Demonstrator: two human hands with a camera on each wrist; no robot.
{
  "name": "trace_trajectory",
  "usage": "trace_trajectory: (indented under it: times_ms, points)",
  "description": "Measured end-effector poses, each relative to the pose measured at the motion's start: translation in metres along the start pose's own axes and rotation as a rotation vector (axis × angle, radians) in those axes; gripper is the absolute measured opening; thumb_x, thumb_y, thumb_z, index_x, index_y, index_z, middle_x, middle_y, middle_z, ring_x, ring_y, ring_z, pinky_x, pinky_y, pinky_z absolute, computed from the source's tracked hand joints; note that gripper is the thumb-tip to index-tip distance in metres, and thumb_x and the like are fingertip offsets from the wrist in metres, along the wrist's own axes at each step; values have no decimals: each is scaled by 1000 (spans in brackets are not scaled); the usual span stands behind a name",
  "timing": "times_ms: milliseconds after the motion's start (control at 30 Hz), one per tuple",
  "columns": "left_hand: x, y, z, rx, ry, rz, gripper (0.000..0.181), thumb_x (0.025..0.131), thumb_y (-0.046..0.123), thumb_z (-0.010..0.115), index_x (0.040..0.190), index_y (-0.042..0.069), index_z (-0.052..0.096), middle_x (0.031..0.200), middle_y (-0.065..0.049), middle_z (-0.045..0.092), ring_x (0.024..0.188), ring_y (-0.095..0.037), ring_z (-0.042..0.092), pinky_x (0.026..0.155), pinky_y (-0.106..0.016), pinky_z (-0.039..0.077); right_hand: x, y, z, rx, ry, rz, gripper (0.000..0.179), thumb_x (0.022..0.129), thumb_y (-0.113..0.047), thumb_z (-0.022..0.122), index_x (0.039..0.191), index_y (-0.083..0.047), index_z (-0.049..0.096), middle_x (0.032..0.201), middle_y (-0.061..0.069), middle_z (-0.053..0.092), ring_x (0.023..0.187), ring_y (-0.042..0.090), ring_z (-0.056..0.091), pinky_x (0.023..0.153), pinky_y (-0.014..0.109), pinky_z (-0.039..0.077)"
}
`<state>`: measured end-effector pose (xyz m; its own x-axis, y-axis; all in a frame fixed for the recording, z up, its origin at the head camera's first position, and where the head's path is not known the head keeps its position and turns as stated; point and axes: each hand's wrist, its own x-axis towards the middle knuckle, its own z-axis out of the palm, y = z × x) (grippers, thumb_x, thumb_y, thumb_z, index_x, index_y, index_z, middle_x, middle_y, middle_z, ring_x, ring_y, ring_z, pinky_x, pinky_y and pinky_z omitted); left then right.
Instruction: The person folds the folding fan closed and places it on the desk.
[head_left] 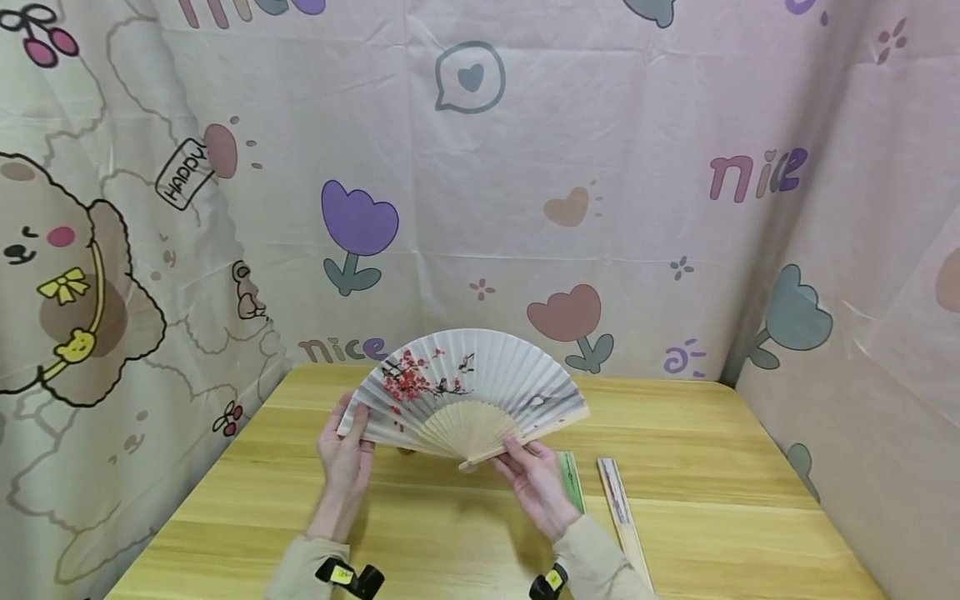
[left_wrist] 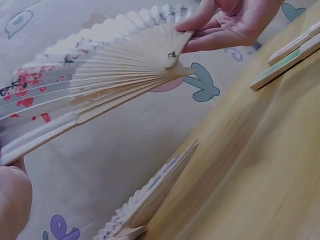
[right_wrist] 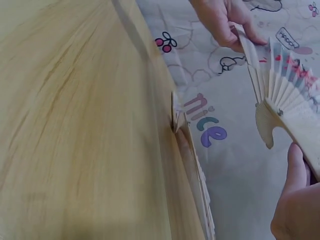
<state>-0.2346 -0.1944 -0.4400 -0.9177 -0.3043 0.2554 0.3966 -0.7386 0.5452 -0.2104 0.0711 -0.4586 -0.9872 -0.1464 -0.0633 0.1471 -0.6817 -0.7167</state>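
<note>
A white folding fan is spread wide above the table, painted with red blossoms and small birds. Its pale ribs meet at a pivot on the lower side. My left hand pinches the left end, thumb on the front. Near the pivot, my right hand grips the right outer rib between thumb and fingers. Behind it a second, partly spread fan rests on the table; the held fan hides nearly all of it in the head view.
Right of my right hand lie a green folded fan and a longer folded fan with a printed strip. The wooden table ends at a patterned cloth hanging behind and at both sides.
</note>
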Motion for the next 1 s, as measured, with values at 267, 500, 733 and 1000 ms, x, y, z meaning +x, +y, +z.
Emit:
trace_trajectory:
  times_ms: [267,500,733,1000]
  points:
    - [-11,-18,8,53,-57,-109,34,103,-4,46,131,13,53,123,0,70,111,-14,71,101,-30,60,0,-3,-4,56,56,-42,22,103,2,48,103,-6,68,95,9,79,93,18,77,94,32,64]
    - [-25,-35,11,117,-252,-149,37,103,-7,43,132,13,54,124,-1,69,112,-13,70,99,-27,61,1,-7,-6,101,85,-65,20,103,1,50,105,-7,68,97,9,79,93,18,77,93,31,64]
    - [-27,-43,13,261,-372,-125,35,102,-8,47,129,12,57,124,0,70,113,-13,70,100,-35,60,-1,-10,-9,116,-9,-98,19,103,0,51,107,-6,69,100,9,78,96,18,76,93,31,64]
    - [-28,-45,10,276,-384,-108,37,103,-7,45,130,12,61,126,1,71,115,-13,70,98,-34,60,-1,-10,-9,116,18,-85,18,102,0,51,111,-3,66,104,12,78,96,21,77,94,33,63]
